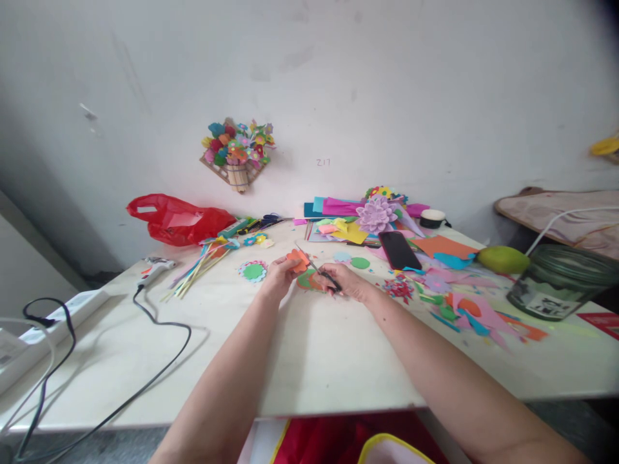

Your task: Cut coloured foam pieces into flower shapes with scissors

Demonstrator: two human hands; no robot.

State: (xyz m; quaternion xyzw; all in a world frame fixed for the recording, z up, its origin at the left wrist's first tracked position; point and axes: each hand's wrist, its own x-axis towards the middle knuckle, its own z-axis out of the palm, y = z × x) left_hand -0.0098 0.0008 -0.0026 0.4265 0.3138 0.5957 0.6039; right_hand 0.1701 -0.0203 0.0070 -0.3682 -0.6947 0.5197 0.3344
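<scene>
Pinched in my left hand (279, 277) is an orange flower-shaped cutout (298, 259) of paper or foam. My right hand (345, 280) grips scissors (331, 280) with dark handles, and their blades point up and left beside the orange piece. Whether the blades touch it I cannot tell. Beneath the hands lies a green and orange scrap (308, 281), partly hidden. To the left rests a green disc with a scalloped edge (253, 271). Just beyond the right hand are a green circle (360, 263) and a pale blue circle (342, 256).
A glue gun (157, 272) with a trailing black cord lies left, near a power strip (87, 303). A red plastic bag (181, 222) sits behind. Rightward are a phone (400, 251), colourful scraps (476, 316), a glass jar (556, 283) and a green-yellow fruit (503, 259). A purple flower (376, 214) stands behind.
</scene>
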